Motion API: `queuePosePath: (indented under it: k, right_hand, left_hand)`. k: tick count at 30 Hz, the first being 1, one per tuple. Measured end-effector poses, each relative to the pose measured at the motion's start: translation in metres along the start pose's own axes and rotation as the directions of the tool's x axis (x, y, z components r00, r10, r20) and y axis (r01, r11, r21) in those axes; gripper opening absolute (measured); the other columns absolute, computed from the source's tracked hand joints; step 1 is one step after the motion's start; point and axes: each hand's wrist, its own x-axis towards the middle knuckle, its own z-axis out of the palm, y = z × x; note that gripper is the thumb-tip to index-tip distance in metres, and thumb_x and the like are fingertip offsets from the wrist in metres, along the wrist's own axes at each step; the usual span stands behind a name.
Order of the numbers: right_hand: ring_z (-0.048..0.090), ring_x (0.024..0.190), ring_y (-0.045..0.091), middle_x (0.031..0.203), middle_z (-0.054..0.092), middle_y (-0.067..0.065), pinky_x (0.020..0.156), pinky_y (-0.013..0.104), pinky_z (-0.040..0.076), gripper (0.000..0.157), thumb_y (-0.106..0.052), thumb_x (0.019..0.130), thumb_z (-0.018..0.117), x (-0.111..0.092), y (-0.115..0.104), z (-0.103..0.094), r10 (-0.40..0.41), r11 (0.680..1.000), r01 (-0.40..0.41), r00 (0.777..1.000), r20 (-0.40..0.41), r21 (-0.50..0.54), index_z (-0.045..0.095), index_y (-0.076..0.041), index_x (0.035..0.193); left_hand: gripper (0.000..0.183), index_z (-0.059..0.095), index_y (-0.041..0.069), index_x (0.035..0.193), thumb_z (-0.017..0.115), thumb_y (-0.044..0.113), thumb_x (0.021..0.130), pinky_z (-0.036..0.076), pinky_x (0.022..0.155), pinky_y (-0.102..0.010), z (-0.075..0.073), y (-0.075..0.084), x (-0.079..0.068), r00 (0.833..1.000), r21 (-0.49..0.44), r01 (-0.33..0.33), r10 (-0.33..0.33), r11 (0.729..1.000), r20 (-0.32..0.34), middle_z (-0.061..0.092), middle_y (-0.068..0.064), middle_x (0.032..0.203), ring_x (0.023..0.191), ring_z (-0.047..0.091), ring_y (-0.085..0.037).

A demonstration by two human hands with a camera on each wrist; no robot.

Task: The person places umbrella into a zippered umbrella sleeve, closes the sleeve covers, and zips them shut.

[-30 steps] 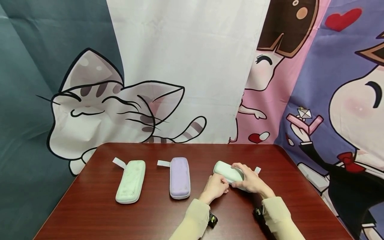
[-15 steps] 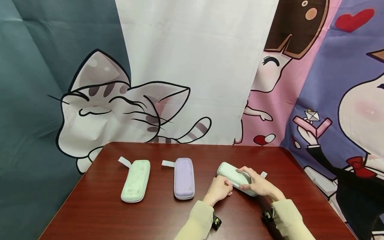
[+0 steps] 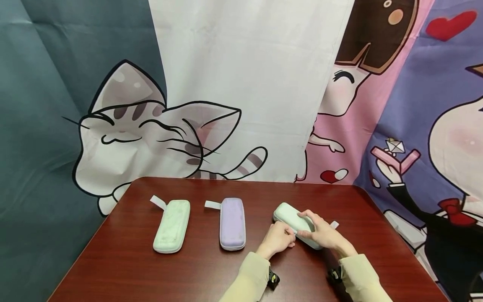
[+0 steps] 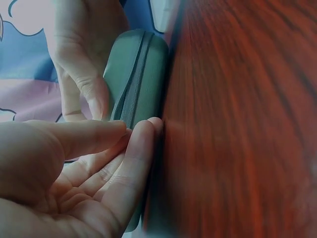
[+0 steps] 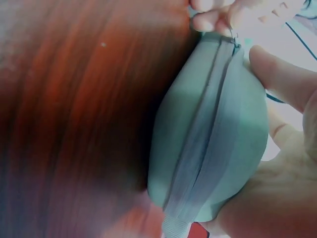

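Note:
A light green zippered case [image 3: 290, 214] lies slantwise on the right side of the table. My right hand [image 3: 322, 230] holds it from above, thumb and fingers spread across its two long sides. At the near side, my left hand [image 3: 278, 240] pinches the small zipper pull [image 5: 234, 34] between thumb and fingertips. The zipper track [image 5: 208, 124] runs along the case's side with a dark seam down it, seen in the right wrist view. In the left wrist view, my left fingertips [image 4: 141, 136] cover part of the track, beside my right thumb.
Left of my hands, a purple case [image 3: 232, 224] and another light green case [image 3: 172, 226] lie on the brown table [image 3: 124, 268], each with a pale strap. A cartoon-printed cloth [image 3: 226, 63] hangs behind the table's far edge.
The head view has shifted, so everything sits further right in it. Both hands stay at the light green case, with the left hand still at its zipper side.

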Motion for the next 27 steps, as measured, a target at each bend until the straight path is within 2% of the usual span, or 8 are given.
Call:
queuePosePath:
  k: [6, 9, 11, 14, 17, 20, 23, 27]
  right_hand:
    - [0.054, 0.108, 0.029, 0.123, 0.059, 0.011, 0.086, 0.047, 0.044, 0.042, -0.031, 0.091, 0.070, 0.001, -0.003, -0.003, -0.031, 0.994, 0.027, 0.999, -0.031, -0.103, 0.056, -0.014, 0.127]
    - [0.056, 0.110, 0.027, 0.122, 0.059, 0.010, 0.088, 0.048, 0.045, 0.035, -0.029, 0.095, 0.064, 0.003, -0.006, -0.008, -0.091, 0.978, 0.087, 0.996, -0.013, -0.190, 0.059, -0.013, 0.126]
    - [0.057, 0.109, 0.028, 0.121, 0.059, 0.011, 0.088, 0.048, 0.047, 0.031, -0.019, 0.095, 0.064, 0.004, -0.009, -0.012, -0.165, 0.953, 0.165, 0.986, 0.023, -0.254, 0.061, -0.010, 0.125]
    - [0.056, 0.110, 0.033, 0.122, 0.056, 0.017, 0.087, 0.052, 0.048, 0.036, 0.001, 0.090, 0.063, 0.007, -0.013, -0.019, -0.282, 0.884, 0.299, 0.954, 0.100, -0.361, 0.061, -0.007, 0.125]
    - [0.058, 0.108, 0.038, 0.126, 0.055, 0.022, 0.081, 0.054, 0.050, 0.056, 0.014, 0.080, 0.062, 0.012, -0.014, -0.025, -0.355, 0.785, 0.404, 0.915, 0.192, -0.469, 0.060, -0.011, 0.130]
    - [0.059, 0.107, 0.038, 0.131, 0.054, 0.022, 0.078, 0.054, 0.050, 0.072, 0.017, 0.074, 0.064, 0.015, -0.015, -0.030, -0.385, 0.660, 0.477, 0.878, 0.284, -0.581, 0.058, -0.021, 0.136]
    - [0.060, 0.107, 0.036, 0.135, 0.053, 0.020, 0.077, 0.050, 0.050, 0.081, 0.016, 0.071, 0.067, 0.019, -0.016, -0.031, -0.435, 0.505, 0.544, 0.831, 0.346, -0.670, 0.056, -0.029, 0.138]
    - [0.058, 0.112, 0.037, 0.138, 0.052, 0.017, 0.082, 0.049, 0.049, 0.080, 0.009, 0.072, 0.070, 0.027, -0.020, -0.030, -0.513, 0.303, 0.602, 0.757, 0.406, -0.739, 0.055, -0.035, 0.137]
  left_hand:
    - [0.010, 0.070, 0.001, 0.075, 0.068, -0.006, 0.081, 0.050, 0.051, -0.018, -0.002, 0.000, 0.000, 1.000, -0.032, 0.010, -0.010, 0.999, 0.000, 0.065, 0.001, 0.061, 0.054, 0.066, -0.011]
    - [0.009, 0.070, 0.000, 0.075, 0.068, -0.007, 0.080, 0.050, 0.051, -0.018, -0.002, -0.001, 0.001, 1.000, -0.052, 0.013, -0.013, 0.999, 0.001, 0.065, 0.000, 0.061, 0.054, 0.066, -0.012]
    - [0.008, 0.070, 0.000, 0.076, 0.068, -0.007, 0.080, 0.050, 0.051, -0.018, -0.003, -0.002, 0.000, 1.000, -0.053, 0.012, -0.012, 0.998, -0.002, 0.064, 0.000, 0.060, 0.054, 0.066, -0.012]
    - [0.009, 0.070, 0.001, 0.075, 0.068, -0.006, 0.080, 0.049, 0.050, -0.018, -0.004, -0.002, 0.000, 1.000, -0.031, 0.002, -0.003, 1.000, -0.010, 0.063, 0.003, 0.058, 0.052, 0.065, -0.010]
    - [0.011, 0.069, 0.004, 0.073, 0.068, -0.005, 0.080, 0.048, 0.050, -0.019, -0.005, -0.001, -0.001, 1.000, -0.010, 0.007, -0.007, 1.000, -0.007, 0.063, 0.004, 0.056, 0.051, 0.063, -0.009]
    - [0.012, 0.069, 0.006, 0.073, 0.068, -0.004, 0.079, 0.048, 0.050, -0.019, -0.006, -0.001, -0.002, 1.000, 0.003, 0.006, -0.006, 1.000, 0.001, 0.063, 0.004, 0.056, 0.051, 0.064, -0.009]
    - [0.011, 0.069, 0.006, 0.074, 0.068, -0.004, 0.079, 0.048, 0.050, -0.019, -0.006, -0.001, -0.002, 1.000, 0.012, 0.000, 0.000, 1.000, 0.001, 0.064, 0.002, 0.057, 0.051, 0.065, -0.010]
    - [0.012, 0.068, 0.006, 0.074, 0.069, -0.004, 0.079, 0.048, 0.050, -0.019, -0.008, -0.002, 0.000, 1.000, 0.017, -0.004, 0.004, 1.000, -0.004, 0.064, 0.002, 0.057, 0.051, 0.065, -0.010]
